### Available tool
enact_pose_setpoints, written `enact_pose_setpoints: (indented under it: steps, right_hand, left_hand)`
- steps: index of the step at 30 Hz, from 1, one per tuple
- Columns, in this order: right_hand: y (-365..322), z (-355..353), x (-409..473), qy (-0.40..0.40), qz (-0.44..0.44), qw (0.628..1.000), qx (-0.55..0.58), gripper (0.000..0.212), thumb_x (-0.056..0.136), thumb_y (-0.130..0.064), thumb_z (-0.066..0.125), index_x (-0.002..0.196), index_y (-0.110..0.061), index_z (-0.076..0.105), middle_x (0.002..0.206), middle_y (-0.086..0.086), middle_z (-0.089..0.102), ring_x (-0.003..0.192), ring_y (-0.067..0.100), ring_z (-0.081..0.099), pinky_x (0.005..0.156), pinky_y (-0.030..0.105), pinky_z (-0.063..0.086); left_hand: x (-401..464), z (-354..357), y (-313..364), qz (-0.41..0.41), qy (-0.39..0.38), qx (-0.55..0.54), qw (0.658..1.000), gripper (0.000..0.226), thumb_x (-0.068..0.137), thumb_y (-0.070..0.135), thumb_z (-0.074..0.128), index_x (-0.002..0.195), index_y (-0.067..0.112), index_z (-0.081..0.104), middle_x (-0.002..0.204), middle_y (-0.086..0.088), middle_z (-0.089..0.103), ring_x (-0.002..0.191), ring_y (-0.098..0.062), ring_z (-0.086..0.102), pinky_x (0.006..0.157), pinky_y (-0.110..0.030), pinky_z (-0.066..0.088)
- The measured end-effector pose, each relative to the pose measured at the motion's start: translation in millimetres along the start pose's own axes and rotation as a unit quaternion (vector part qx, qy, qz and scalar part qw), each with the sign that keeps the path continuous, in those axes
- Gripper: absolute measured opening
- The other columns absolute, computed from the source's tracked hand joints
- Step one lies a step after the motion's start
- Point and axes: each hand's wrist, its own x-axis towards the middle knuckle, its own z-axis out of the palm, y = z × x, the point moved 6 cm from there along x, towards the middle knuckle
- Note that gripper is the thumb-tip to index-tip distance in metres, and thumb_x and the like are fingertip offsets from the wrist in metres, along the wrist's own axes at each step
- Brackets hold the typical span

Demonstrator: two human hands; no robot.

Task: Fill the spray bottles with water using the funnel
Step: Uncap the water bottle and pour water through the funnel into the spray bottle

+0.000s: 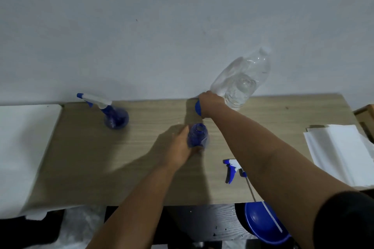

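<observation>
Pale wall rose behind a wooden desk (141,178). At mid-desk stood an uncapped blue spray bottle (198,136), upright, its contents unclear; the left hand (178,147) had its grip curled round the bottle's left side. Just beyond, the right hand (210,103) gripped a blue funnel (198,108), mostly hidden under the fingers. Behind that hand, a large clear water bottle (242,80) leaned toward the wall, partly full. Far left stood a second spray bottle (116,120), trigger head on. A loose trigger sprayer (231,169) lay near right, its tube overhanging the edge above a blue basin (263,224). White paper (340,151) lay at right, cut off.
</observation>
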Motion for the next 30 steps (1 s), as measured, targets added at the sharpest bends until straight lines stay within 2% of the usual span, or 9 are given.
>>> enact_pose_setpoints:
  steps: [4,9,11,13,16,22,26,28,30]
  right_hand:
    - [4.6,10.9,-2.9,-0.009,0.018,1.000,-0.015,0.076,0.080,-0.031,0.088,0.144,-0.012,0.051,0.139,0.013,0.052,0.126,0.034,0.061,0.089,0.041,0.055]
    - [16.8,10.6,-22.8,0.002,0.023,0.999,0.049,0.056,0.074,-0.034,0.087,0.121,-0.014,0.065,0.108,0.004,0.065,0.097,0.026,0.066,0.072,0.034,0.053]
    - [24.9,6.4,-33.8,0.016,0.029,0.992,0.121,0.063,0.073,-0.037,0.087,0.126,-0.014,0.061,0.114,0.004,0.067,0.099,0.026,0.064,0.076,0.036,0.055]
    - [30.8,-2.1,-51.0,0.045,0.017,0.975,0.216,0.086,0.073,-0.041,0.089,0.145,-0.015,0.050,0.133,0.008,0.064,0.117,0.030,0.063,0.091,0.041,0.057]
    - [39.0,-19.9,-89.3,0.090,-0.006,0.932,0.352,0.093,0.076,-0.042,0.090,0.154,-0.015,0.047,0.143,0.008,0.059,0.128,0.030,0.059,0.100,0.037,0.050]
    - [46.4,-32.1,-171.7,0.159,-0.031,0.801,0.577,0.080,0.070,-0.033,0.098,0.138,-0.015,0.060,0.121,0.001,0.065,0.106,0.017,0.067,0.074,0.018,0.052]
    - [31.9,-15.0,-202.4,0.166,-0.050,0.715,0.677,0.074,0.069,-0.013,0.099,0.133,-0.014,0.061,0.128,0.008,0.069,0.103,0.020,0.072,0.074,0.030,0.060]
    - [24.4,-5.0,-210.8,0.179,-0.059,0.694,0.695,0.075,0.071,-0.006,0.097,0.135,-0.013,0.059,0.131,0.007,0.067,0.091,0.017,0.071,0.080,0.038,0.064]
    - [18.1,6.5,-216.2,0.189,-0.070,0.684,0.702,0.082,0.070,-0.006,0.097,0.141,-0.016,0.057,0.134,0.006,0.066,0.095,0.013,0.072,0.087,0.035,0.063]
  left_hand:
    - [-0.9,0.1,2.4,0.002,0.002,-0.006,1.000,0.068,0.077,0.026,0.087,0.135,0.020,0.053,0.129,-0.004,0.066,0.114,-0.024,0.063,0.086,-0.029,0.045]
    - [-7.0,-0.8,5.8,0.001,0.019,-0.027,0.999,0.070,0.072,0.023,0.088,0.133,0.027,0.053,0.127,0.003,0.066,0.113,-0.019,0.063,0.095,-0.040,0.051]
    - [-13.7,-0.5,8.6,0.000,0.020,-0.041,0.999,0.070,0.071,0.019,0.088,0.132,0.027,0.054,0.125,0.005,0.066,0.110,-0.016,0.064,0.093,-0.035,0.051]
    - [-22.8,2.1,9.1,-0.002,0.017,-0.052,0.998,0.071,0.070,0.016,0.089,0.132,0.025,0.055,0.121,0.006,0.066,0.108,-0.015,0.064,0.088,-0.030,0.051]
    - [-40.4,9.1,9.1,-0.003,0.007,-0.044,0.999,0.069,0.072,0.015,0.088,0.132,0.022,0.054,0.117,0.006,0.065,0.107,-0.015,0.063,0.082,-0.024,0.046]
    - [-68.5,21.7,8.4,-0.017,0.017,-0.017,1.000,0.071,0.071,0.024,0.090,0.132,0.025,0.053,0.120,0.005,0.067,0.107,-0.018,0.063,0.089,-0.032,0.048]
    - [-75.3,27.5,15.4,-0.009,0.015,-0.035,0.999,0.065,0.071,0.018,0.089,0.128,0.022,0.057,0.111,0.009,0.067,0.101,-0.012,0.063,0.075,-0.018,0.042]
    - [-74.0,30.9,15.8,-0.006,0.007,-0.048,0.999,0.063,0.071,0.017,0.088,0.125,0.022,0.056,0.109,0.011,0.066,0.100,-0.011,0.064,0.073,-0.012,0.041]
    - [-72.8,32.5,15.4,-0.011,0.003,-0.044,0.999,0.061,0.071,0.019,0.088,0.123,0.024,0.056,0.106,0.010,0.067,0.097,-0.012,0.064,0.075,-0.016,0.044]
